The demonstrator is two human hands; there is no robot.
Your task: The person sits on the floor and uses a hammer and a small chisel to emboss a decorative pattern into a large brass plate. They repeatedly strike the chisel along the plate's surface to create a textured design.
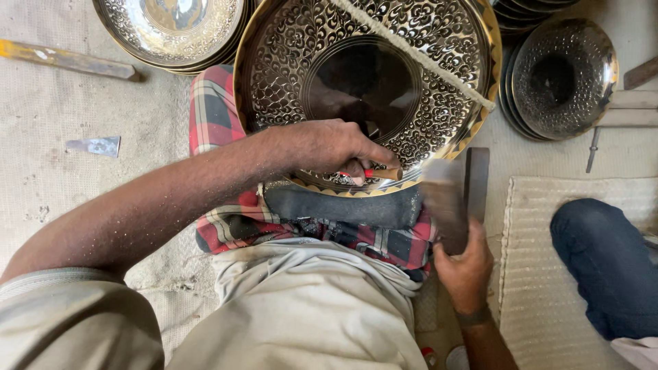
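A large engraved plate [363,89] filled the upper centre, resting on a checked cloth [226,171]; stacked plates [171,31] sat upper left, another stack [558,75] upper right.

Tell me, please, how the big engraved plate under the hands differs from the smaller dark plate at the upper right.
The big engraved plate leans tilted against the red checked cloth, while the smaller dark plate lies flat on a stack. The big one has a golden rim and a cord across it; the smaller has neither. The left hand touches the big one; nothing touches the smaller. Both are round, with patterned bands around plain centres.
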